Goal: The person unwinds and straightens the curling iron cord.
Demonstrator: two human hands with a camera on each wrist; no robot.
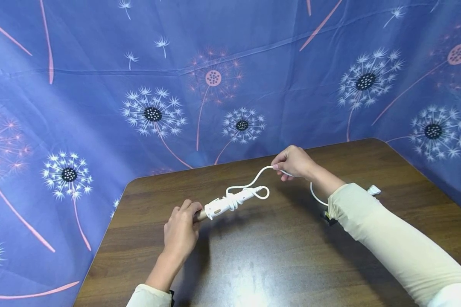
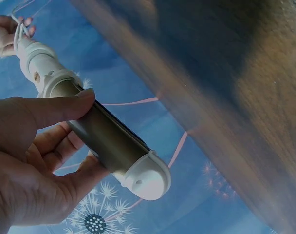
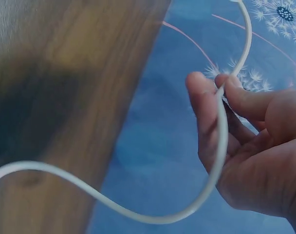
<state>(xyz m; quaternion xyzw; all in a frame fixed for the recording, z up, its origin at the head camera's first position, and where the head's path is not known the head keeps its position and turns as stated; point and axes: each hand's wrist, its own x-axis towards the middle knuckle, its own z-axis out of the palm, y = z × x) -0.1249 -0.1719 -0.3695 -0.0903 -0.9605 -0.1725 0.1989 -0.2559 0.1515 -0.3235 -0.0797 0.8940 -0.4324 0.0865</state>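
A hair curling iron [image 1: 220,207] with a white handle, a gold barrel [image 2: 111,139] and a white end cap [image 2: 150,181] is held above the table. My left hand [image 1: 182,230] grips it by the barrel, thumb on one side and fingers on the other. Several turns of the white cord [image 1: 260,172] are wrapped around the handle, and a loop stands out at its end. Up and to the right, my right hand [image 1: 296,162] pinches the cord between thumb and fingertips. From there the cord [image 3: 162,220] hangs in a curve; the forearm hides part of it.
The cord's white plug [image 1: 374,190] shows beyond the right sleeve. Beneath both hands is a brown wooden table [image 1: 138,251] with rounded corners. A blue cloth [image 1: 100,111] with a dandelion print hangs behind the table and along its sides.
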